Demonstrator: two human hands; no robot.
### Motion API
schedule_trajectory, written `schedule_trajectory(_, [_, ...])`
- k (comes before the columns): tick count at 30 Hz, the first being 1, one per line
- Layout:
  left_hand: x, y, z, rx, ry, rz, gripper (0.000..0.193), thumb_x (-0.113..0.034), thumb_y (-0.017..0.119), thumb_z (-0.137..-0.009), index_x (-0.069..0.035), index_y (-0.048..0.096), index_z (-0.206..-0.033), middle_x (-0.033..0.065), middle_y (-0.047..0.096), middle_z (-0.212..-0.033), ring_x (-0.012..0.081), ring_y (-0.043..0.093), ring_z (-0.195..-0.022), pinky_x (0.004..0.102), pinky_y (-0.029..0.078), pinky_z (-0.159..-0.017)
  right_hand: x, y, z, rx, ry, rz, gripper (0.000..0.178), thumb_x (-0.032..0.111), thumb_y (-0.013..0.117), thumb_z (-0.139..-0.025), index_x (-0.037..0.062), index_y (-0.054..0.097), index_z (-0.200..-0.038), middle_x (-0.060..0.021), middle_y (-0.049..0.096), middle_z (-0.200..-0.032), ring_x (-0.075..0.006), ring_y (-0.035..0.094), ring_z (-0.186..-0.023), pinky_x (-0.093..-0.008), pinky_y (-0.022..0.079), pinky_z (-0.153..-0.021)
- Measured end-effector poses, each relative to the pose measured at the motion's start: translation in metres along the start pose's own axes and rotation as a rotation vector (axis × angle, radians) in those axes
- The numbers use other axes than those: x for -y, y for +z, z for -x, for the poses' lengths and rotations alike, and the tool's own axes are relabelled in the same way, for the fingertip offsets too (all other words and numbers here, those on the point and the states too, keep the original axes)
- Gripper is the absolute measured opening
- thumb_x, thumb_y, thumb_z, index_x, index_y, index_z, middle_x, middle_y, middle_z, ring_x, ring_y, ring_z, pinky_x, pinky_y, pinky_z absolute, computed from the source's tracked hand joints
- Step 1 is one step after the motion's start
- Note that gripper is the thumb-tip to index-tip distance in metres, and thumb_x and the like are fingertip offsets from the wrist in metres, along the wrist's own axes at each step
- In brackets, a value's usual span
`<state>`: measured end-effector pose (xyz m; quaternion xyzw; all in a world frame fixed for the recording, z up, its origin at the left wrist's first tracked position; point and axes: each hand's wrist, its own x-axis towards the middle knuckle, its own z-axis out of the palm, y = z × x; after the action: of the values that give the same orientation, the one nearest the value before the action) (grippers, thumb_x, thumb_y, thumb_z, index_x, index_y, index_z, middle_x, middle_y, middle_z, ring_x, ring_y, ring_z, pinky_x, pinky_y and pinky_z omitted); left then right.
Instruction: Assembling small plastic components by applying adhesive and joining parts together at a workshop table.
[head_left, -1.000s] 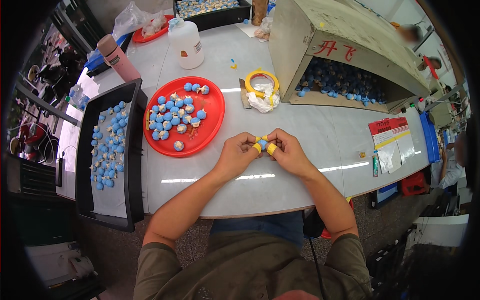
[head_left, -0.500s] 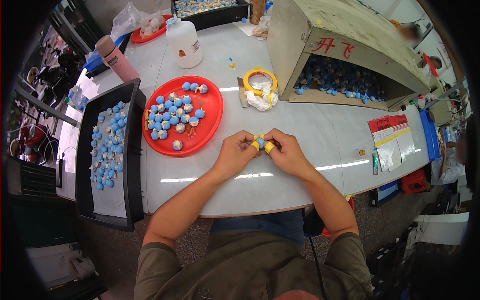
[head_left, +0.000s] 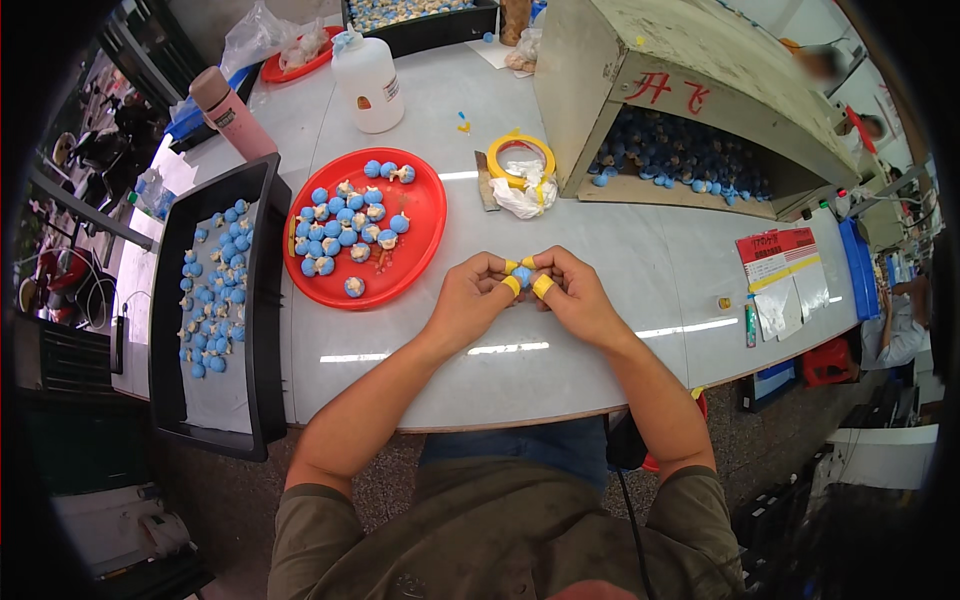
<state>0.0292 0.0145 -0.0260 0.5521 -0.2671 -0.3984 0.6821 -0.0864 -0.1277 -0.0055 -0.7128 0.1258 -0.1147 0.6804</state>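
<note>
A small round blue piece (head_left: 522, 274) is pinched between both my hands above the table. My left hand (head_left: 474, 298) grips it from the left with thumb and index finger, and my right hand (head_left: 574, 299) does the same from the right. Yellow tape wraps the tips of those thumbs and index fingers. The piece's underside is hidden by my fingers. To the left of my hands, a round red tray (head_left: 420, 262) holds many blue balls (head_left: 347, 237) with pale, cream-coloured bits on them.
A black tray (head_left: 268, 330) of similar balls stands at the left edge. Behind are a white bottle (head_left: 368, 90), a pink flask (head_left: 238, 122) and rolls of yellow tape (head_left: 545, 160). A box (head_left: 575, 150) full of blue pieces stands far right, papers (head_left: 778, 285) nearer.
My thumbs and index fingers have spread slightly around the blue piece, and more of it shows. My hands stay in nearly the same place; the trays have not moved.
</note>
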Motion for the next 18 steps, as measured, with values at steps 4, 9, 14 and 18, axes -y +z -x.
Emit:
schedule_trajectory(4, [-0.0052, 0.0034, 0.001, 0.014, -0.004, 0.029, 0.018, 0.001, 0.057, -0.089, 0.007, 0.055, -0.106, 0.0135, 0.063, -0.104, 0.019, 0.066, -0.094, 0.0281, 0.057, -0.081, -0.0004, -0.0045, 0.0, 0.021, 0.042, -0.004, 0.014, 0.004, 0.053, -0.094, -0.0012, 0.054, -0.106, -0.0039, 0.062, -0.091, -0.0055, 0.055, -0.078, -0.0216, 0.045, -0.065])
schedule_trajectory(9, [-0.0008, -0.0013, 0.0003, 0.017, -0.009, 0.0, 0.018, 0.001, 0.056, -0.089, 0.007, 0.056, -0.106, 0.0135, 0.063, -0.103, 0.0188, 0.066, -0.094, 0.0269, 0.057, -0.079, -0.0024, -0.0034, -0.0005, 0.038, 0.006, 0.033, 0.012, 0.003, 0.053, -0.093, -0.0013, 0.053, -0.105, -0.0048, 0.062, -0.092, -0.0061, 0.058, -0.08, -0.021, 0.046, -0.067])
schedule_trajectory(14, [0.0009, 0.0005, 0.0007, 0.004, 0.023, -0.028, 0.018, -0.001, 0.055, -0.09, 0.006, 0.057, -0.106, 0.013, 0.064, -0.102, 0.0185, 0.067, -0.091, 0.0267, 0.056, -0.078, -0.0008, -0.002, -0.0001, 0.042, 0.021, 0.019, 0.011, 0.002, 0.053, -0.093, -0.0005, 0.051, -0.104, -0.005, 0.061, -0.092, -0.0065, 0.056, -0.077, -0.0217, 0.046, -0.065])
schedule_trajectory(18, [-0.0072, 0.0031, 0.0013, -0.014, -0.036, 0.018, 0.018, -0.002, 0.056, -0.09, 0.006, 0.058, -0.106, 0.0126, 0.064, -0.102, 0.0183, 0.067, -0.088, 0.0267, 0.057, -0.077, 0.0026, -0.0027, -0.0002, 0.024, 0.096, -0.079, 0.011, 0.003, 0.053, -0.093, -0.0001, 0.051, -0.103, -0.0045, 0.06, -0.091, -0.0065, 0.053, -0.072, -0.0218, 0.045, -0.062])
